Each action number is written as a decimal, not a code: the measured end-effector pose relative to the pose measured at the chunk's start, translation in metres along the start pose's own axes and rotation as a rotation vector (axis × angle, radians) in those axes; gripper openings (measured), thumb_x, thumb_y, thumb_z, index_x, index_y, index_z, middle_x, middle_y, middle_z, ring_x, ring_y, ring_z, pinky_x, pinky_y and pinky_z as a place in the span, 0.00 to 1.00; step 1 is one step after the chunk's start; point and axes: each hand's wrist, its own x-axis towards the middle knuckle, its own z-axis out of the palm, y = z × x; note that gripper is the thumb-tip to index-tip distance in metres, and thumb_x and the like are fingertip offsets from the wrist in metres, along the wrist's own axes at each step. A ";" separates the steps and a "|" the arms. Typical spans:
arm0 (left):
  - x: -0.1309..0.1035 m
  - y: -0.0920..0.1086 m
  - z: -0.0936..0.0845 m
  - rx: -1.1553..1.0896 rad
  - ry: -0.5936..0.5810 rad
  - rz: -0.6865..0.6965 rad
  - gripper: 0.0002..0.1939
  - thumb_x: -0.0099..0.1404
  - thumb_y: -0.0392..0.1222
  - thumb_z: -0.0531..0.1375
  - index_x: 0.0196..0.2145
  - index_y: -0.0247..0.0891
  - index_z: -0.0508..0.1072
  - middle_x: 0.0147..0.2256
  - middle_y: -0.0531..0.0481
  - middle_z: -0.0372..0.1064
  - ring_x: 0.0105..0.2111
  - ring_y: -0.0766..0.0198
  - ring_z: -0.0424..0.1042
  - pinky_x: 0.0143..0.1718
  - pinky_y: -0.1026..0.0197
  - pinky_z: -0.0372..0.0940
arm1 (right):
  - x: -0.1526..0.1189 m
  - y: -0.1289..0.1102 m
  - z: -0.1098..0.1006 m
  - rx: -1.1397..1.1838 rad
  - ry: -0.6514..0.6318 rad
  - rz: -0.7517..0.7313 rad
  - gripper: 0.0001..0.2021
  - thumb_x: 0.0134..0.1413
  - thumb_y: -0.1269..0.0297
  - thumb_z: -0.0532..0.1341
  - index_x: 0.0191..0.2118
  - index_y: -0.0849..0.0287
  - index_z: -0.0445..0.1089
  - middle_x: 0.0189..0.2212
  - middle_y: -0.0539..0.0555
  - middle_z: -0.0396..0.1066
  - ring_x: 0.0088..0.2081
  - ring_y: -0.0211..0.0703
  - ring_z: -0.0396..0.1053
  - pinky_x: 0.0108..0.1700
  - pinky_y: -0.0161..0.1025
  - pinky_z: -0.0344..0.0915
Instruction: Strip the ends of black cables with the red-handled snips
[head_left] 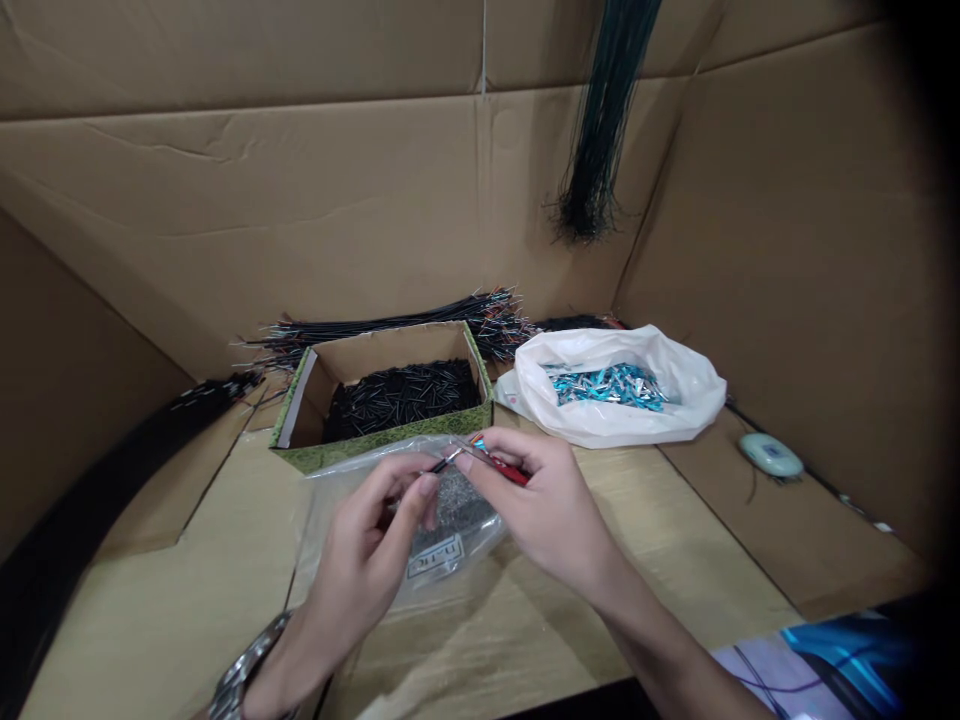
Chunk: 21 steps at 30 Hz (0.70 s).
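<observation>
A: Where's the cable?
B: Black cable (441,466) is just in front of the green box (307,457), my side, near its right corner. Its end sits between my two hands.

A: Hand state?
B: Left hand (371,545): thumb and index pinching the cable near its end, other fingers curled. Right hand (544,510): wrapped on a red-handled tool (510,469), thumb pressed forward over it by the cable end. Can't tell the tool type; fingers cover most of it. Fingertips of both hands nearly meet.

A: Under them?
B: Clear plastic bag (322,510), in front of the box, small grey bits (461,500) inside, label (436,555) facing up. Print unreadable.

A: In the box?
B: Loose heap of short black pieces (405,400).

A: Around it?
B: Right of the box, just beside it: white bag (637,432), mouth open, blue and silver pieces (611,385) inside. Behind the box: cable bundle (375,325) lying flat, bare ends out. Left of the box: thick black bundle (112,500). Up and right of the box: dark wires (607,130) hanging down. Far right of the box: pale-green oval object (770,455).
</observation>
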 end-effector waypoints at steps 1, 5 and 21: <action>-0.001 -0.001 0.000 0.031 0.004 0.016 0.07 0.76 0.42 0.54 0.48 0.42 0.70 0.27 0.56 0.66 0.21 0.70 0.60 0.21 0.69 0.55 | 0.000 0.001 0.000 -0.012 0.004 0.005 0.06 0.56 0.66 0.62 0.29 0.60 0.70 0.22 0.46 0.61 0.26 0.36 0.56 0.26 0.34 0.53; 0.001 -0.001 -0.002 0.108 -0.001 0.020 0.08 0.76 0.42 0.53 0.45 0.40 0.71 0.29 0.55 0.67 0.22 0.69 0.61 0.21 0.68 0.57 | 0.001 0.006 -0.001 -0.052 -0.022 -0.007 0.04 0.55 0.70 0.60 0.32 0.60 0.73 0.24 0.47 0.67 0.27 0.38 0.61 0.29 0.35 0.58; 0.009 0.007 -0.012 0.093 -0.235 -0.035 0.10 0.74 0.45 0.57 0.49 0.42 0.74 0.41 0.50 0.71 0.43 0.62 0.71 0.43 0.65 0.65 | 0.007 0.016 -0.014 -0.077 -0.103 -0.093 0.09 0.54 0.69 0.65 0.40 0.58 0.80 0.33 0.51 0.79 0.35 0.44 0.74 0.38 0.38 0.68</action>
